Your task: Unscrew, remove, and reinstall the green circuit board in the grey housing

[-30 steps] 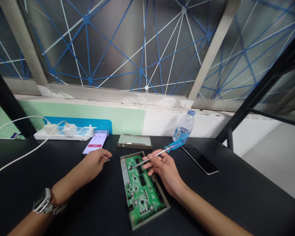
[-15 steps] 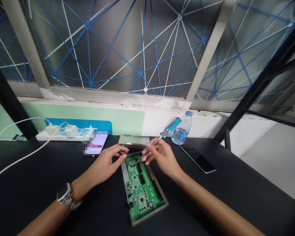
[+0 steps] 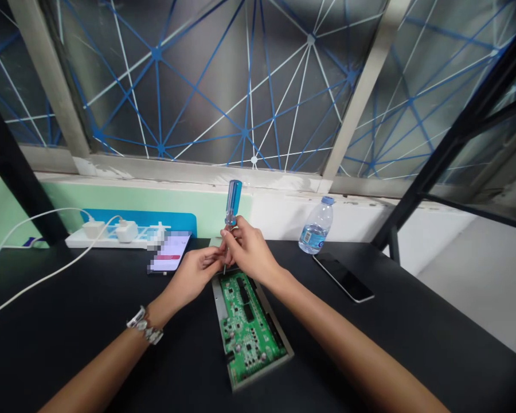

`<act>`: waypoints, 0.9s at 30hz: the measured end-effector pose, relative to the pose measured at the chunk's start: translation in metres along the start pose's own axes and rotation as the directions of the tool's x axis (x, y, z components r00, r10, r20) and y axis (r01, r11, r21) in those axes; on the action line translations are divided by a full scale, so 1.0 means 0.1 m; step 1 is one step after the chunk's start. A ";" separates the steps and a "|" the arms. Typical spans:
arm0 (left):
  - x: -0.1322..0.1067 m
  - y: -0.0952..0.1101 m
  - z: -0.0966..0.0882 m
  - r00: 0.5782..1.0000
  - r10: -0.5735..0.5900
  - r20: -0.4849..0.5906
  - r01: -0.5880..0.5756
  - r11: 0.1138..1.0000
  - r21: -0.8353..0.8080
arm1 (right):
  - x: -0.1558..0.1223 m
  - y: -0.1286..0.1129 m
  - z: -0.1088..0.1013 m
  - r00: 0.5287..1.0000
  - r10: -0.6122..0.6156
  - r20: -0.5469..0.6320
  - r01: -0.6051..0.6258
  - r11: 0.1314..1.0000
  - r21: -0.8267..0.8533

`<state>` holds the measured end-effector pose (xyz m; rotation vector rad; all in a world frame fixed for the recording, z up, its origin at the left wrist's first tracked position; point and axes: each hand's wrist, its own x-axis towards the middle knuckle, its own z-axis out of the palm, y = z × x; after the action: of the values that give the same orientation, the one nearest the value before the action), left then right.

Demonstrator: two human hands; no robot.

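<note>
Black benchtop (image 3: pixel 69 298) beneath a window (image 3: pixel 198 86) crossed with blue and white tape. Right hand (image 3: pixel 249 249) clenched around a blue screwdriver (image 3: pixel 233 201), held upright, with the thin steel tip at the top end of a circuit board (image 3: pixel 249 332); left hand (image 3: pixel 193 276) close beside it, fingers (image 3: pixel 212 256) at the shaft, with no telling whether they grip anything. Green board lying flat in a grey metal tray (image 3: pixel 258 380), probably light and stiff but fragile around its chips and solder joints, so likely best taken by the tray's edges.
</note>
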<state>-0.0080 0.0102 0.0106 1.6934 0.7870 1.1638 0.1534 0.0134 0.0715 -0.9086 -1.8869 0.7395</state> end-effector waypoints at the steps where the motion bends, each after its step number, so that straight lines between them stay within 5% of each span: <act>1: -0.02 -0.02 0.00 1.000 -0.004 0.004 0.004 1.000 0.008 | -0.02 0.01 0.01 1.000 -0.004 0.004 0.004 1.000 -0.019; 27: -0.08 -0.07 -0.02 0.999 -0.017 -0.027 0.019 0.995 0.094 | -0.01 0.09 -0.01 0.987 -0.030 0.158 0.036 0.999 -0.034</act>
<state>-0.0128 0.0062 0.0012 1.7476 0.8837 1.1542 0.1575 0.0176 0.0639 -0.8604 -2.0554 0.7788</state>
